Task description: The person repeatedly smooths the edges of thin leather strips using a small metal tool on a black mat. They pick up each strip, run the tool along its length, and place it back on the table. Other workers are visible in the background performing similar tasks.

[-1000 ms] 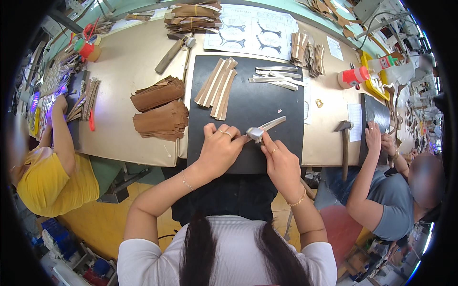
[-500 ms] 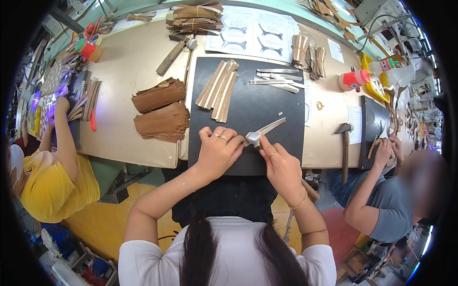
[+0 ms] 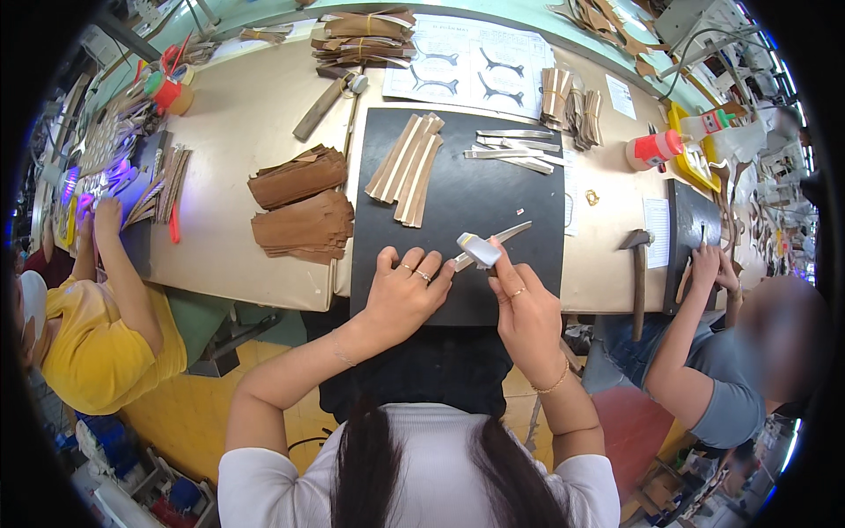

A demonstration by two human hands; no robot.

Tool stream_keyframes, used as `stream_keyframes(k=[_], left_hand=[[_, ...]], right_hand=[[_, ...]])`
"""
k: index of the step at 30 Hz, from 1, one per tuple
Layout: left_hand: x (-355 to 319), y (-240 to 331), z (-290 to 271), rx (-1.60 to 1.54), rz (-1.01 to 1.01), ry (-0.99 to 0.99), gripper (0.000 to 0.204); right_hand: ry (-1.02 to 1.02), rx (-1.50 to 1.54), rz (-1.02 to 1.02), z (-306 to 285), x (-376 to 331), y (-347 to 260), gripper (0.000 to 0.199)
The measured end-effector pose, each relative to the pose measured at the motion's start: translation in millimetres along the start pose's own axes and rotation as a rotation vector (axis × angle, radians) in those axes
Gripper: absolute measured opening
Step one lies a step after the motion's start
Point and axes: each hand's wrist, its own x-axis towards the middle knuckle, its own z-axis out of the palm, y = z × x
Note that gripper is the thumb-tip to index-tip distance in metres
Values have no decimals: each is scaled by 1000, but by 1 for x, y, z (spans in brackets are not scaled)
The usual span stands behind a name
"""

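Note:
My right hand (image 3: 528, 304) is wrapped round a hammer, its grey metal head (image 3: 478, 250) raised just past my fingertips. Most of the handle is hidden under the hand and forearm. Below the head lies a narrow pale strip (image 3: 512, 232) on the black work board (image 3: 475, 198). With fingers bent, my left hand (image 3: 405, 286) pinches the near end of this strip. Farther up the board, brown-and-cream leather strips (image 3: 407, 167) lie side by side, and several loose pale strips (image 3: 515, 150) rest to their right.
Brown leather stacks (image 3: 301, 224) lie left of the board. A second hammer (image 3: 327, 110), printed sheets (image 3: 471, 66) and bundled strips (image 3: 365, 35) are at the back. Rightward are a red-and-white bottle (image 3: 651, 150) and another hammer (image 3: 638, 282). Co-workers sit on both sides.
The hammer head has lifted and tipped up off the strip, and my right hand has shifted slightly right. My left hand keeps its place on the strip.

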Motion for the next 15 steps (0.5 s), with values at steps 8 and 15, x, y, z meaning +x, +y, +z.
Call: stream_keyframes(k=[8, 15], left_hand=[[-5, -1, -6, 3, 16, 9, 34], [0, -8, -14, -133, -17, 18, 23]], right_hand=[[-185, -129, 19, -3, 3, 0, 48], [-147, -67, 10, 1, -3, -8, 51]])
